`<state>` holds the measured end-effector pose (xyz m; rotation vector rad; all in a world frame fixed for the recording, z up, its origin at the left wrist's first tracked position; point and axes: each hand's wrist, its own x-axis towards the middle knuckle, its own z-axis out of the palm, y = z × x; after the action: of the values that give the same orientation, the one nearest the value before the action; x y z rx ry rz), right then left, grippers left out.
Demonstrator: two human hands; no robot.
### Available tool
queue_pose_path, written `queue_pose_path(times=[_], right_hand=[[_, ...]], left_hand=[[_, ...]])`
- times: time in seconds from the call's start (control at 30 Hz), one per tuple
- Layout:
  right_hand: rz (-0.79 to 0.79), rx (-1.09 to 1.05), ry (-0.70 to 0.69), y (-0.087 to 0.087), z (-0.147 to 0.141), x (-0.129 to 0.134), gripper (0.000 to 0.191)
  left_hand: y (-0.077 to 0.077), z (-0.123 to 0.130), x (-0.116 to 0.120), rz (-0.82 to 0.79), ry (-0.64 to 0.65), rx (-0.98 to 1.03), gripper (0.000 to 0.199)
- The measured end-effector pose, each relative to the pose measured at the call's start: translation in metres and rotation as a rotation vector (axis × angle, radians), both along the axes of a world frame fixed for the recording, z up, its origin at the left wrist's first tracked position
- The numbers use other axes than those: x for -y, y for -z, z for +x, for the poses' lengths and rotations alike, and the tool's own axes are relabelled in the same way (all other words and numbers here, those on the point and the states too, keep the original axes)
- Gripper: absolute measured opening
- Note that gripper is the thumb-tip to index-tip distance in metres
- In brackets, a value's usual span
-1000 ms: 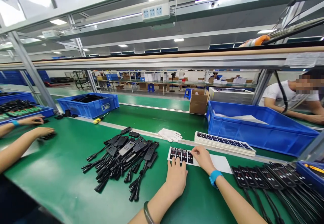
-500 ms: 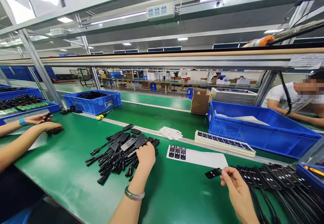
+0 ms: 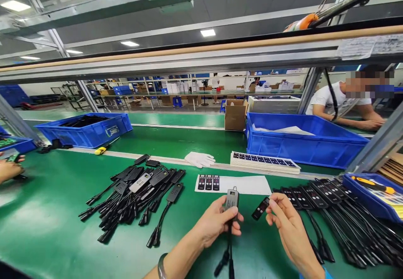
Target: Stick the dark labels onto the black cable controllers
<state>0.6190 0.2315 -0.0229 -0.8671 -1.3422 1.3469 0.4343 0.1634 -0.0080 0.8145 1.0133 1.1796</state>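
Observation:
My left hand (image 3: 217, 220) grips a small grey controller box (image 3: 232, 198) upright, its two black cables hanging below. Between the thumb and fingers of my right hand (image 3: 285, 218) is a black label sticker (image 3: 261, 208), held by one end just right of the box. Behind them a white label sheet (image 3: 242, 184) lies flat, with three black labels left on its left end. To the left is a loose pile of similar cabled controllers (image 3: 135, 190). On the right, controllers with black printed faces (image 3: 315, 195) lie in a row.
A white glove (image 3: 200, 159) and a stack of label sheets (image 3: 264, 163) lie along the table's ledge. Blue bins (image 3: 302, 138) stand behind, and a blue tray (image 3: 371, 201) holds an orange-handled tool at right. Co-workers sit at far left and back right.
My left hand has left the pile and come right with a controller in it. My right hand still holds the label, now tilted more upright. The camera view has turned.

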Motion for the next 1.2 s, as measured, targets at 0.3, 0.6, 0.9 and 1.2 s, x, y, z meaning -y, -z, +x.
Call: queue_pose_path(times=[0.3, 0.6, 0.9, 1.2], right_hand=[[0.038, 0.109, -0.022, -0.008, -0.003, 0.008, 0.027], [0.058, 0.155, -0.064, -0.006, -0.010, 0.019, 0.026], [0.051, 0.186, -0.073, -0.005, -0.010, 0.022, 0.029], [0.046, 0.210, -0.054, 0.002, -0.010, 0.020, 0.023]], left_hand=[[0.002, 0.018, 0.011, -0.094, 0.156, 0.170, 0.060], [0.001, 0.026, 0.015, -0.140, 0.200, 0.180, 0.063], [0.004, 0.027, 0.016, -0.121, 0.218, 0.166, 0.056], [0.008, 0.030, 0.015, -0.064, 0.211, 0.071, 0.056]])
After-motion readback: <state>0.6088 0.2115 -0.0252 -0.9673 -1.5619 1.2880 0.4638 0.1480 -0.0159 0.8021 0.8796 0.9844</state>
